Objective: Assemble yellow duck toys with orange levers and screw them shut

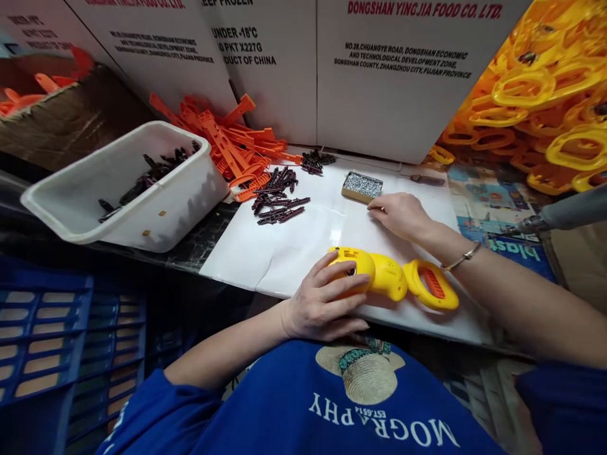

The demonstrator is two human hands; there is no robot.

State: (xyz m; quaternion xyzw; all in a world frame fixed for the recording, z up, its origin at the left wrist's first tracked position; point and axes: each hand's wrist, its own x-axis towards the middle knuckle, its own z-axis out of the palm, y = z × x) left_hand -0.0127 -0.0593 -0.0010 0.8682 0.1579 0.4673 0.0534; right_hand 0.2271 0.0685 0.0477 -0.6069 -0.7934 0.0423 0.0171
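My left hand [322, 300] is closed around the front end of a yellow plastic toy body [386, 278] that lies on the white work sheet [294, 243]. An orange trigger piece shows in the toy's handle loop. My right hand [397, 213] rests palm down on the sheet, fingertips pinched together just below a small tray of silver screws [362, 186]; what the fingers hold, if anything, is hidden. A bracelet is on my right wrist.
Dark plastic pins [277, 199] lie in heaps on the sheet, and more fill a white tub [85, 202] at left. Orange plastic strips [232, 142] pile against white cartons. Yellow handles [545, 95] are heaped at right. A powered screwdriver [559, 215] points in from the right.
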